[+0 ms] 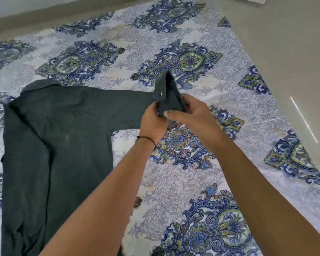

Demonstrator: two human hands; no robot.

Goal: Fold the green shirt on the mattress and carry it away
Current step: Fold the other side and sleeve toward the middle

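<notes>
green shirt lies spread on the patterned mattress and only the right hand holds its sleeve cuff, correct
Not quite. The head view shows both hands on it: the left hand and the right hand each grip the sleeve cuff, lifted off the bedding. The green shirt does lie spread on the patterned mattress.

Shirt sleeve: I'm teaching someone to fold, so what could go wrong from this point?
1. Both the left hand and the right hand pinch only the cuff, raised off the sheet; a tug could drag the shirt and bunch its flat body.
2. The sleeve lies stretched out sideways; laid over carelessly, it may land crooked and leave a lumpy fold.
</notes>
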